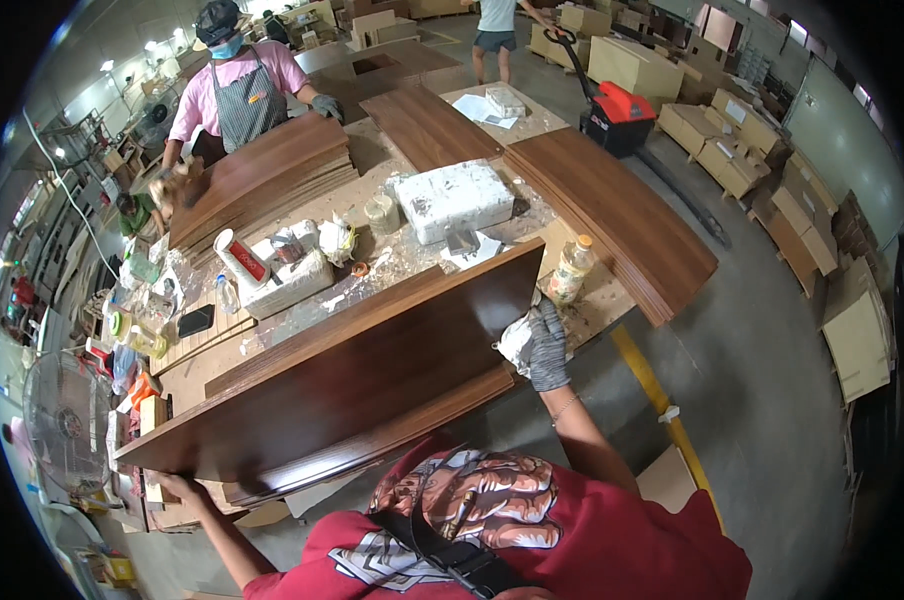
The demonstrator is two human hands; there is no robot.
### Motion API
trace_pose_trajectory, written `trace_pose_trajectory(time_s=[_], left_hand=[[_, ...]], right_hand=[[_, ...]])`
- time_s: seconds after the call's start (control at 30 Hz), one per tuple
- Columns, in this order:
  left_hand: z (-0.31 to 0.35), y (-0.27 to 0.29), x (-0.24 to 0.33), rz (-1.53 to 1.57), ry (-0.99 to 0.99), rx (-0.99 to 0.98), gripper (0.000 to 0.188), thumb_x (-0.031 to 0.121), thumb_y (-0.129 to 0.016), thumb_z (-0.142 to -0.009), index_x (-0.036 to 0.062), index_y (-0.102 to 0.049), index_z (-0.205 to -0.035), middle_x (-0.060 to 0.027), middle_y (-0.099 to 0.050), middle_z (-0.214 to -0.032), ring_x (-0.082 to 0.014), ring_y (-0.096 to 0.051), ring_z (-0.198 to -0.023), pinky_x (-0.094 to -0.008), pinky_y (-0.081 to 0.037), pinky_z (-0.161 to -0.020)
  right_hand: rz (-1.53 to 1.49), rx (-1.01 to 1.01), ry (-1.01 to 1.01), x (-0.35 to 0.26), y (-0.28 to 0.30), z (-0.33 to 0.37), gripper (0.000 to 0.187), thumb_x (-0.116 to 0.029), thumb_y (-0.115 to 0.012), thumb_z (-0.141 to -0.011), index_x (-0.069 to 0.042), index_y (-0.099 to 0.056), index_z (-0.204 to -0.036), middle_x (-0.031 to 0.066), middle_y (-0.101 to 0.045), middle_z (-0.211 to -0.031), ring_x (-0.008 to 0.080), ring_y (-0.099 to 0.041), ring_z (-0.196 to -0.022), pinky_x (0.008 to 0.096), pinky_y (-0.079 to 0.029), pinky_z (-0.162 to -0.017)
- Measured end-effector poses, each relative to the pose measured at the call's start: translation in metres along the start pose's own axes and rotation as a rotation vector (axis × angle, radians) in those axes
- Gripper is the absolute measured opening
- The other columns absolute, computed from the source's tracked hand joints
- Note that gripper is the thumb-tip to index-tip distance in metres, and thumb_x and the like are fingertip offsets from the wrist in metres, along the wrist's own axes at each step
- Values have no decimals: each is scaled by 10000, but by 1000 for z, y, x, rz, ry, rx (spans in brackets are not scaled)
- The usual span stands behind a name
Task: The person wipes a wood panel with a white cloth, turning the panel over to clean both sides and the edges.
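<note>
A long dark brown wooden board (372, 365) is tilted up on its long edge in front of me, above a stack of similar boards (412, 415). My left hand (175, 487), bare, grips its lower left corner; the fingers are partly hidden behind the wood. At the right end is my right hand (547, 350) in a grey knit glove, closed on a crumpled white cloth (517, 343) that lies against the board's face and edge. Just beyond that hand stands a clear bottle with an orange cap (572, 268).
A white paint-stained block (455, 200), a jar (381, 213), a phone (196, 320) and a red-and-white container (240, 257) occupy the worktable. Opposite, a person in an apron (247, 95) leans over stacked panels (272, 178). More boards (612, 215) overhang on the right, near a red-and-black pallet jack (617, 118).
</note>
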State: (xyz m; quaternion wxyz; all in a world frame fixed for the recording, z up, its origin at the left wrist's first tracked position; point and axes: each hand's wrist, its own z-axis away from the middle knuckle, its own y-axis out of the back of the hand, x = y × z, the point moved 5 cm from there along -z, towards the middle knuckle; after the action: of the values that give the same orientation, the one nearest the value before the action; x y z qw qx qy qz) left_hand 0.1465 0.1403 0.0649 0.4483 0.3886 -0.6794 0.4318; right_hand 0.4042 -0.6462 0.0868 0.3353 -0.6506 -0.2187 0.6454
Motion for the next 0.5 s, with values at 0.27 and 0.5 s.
trace_pose_trajectory(time_s=[0.27, 0.5], left_hand=[[86, -7, -88, -109, 385, 33, 579, 456, -405, -998, -23, -503, -1307, -191, -554, -1262, -330, -593, -1040, -446, -543, -844], [45, 33, -57, -603, 15, -108, 520, 431, -388, -1035, -46, -545, -1171, -257, -627, -1159, -365, -621, -946, -457, -494, -778]], right_hand=[[-42, 139, -76, 62, 63, -3, 394, -436, -460, -977, -232, -370, -652, -49, -381, -488, 161, -393, -414, 421, -396, -507], [196, 302, 0, 19, 29, 86, 384, -219, -464, -966, -188, -551, -1338, -53, -368, -555, 107, -352, -402, 295, -289, -351]])
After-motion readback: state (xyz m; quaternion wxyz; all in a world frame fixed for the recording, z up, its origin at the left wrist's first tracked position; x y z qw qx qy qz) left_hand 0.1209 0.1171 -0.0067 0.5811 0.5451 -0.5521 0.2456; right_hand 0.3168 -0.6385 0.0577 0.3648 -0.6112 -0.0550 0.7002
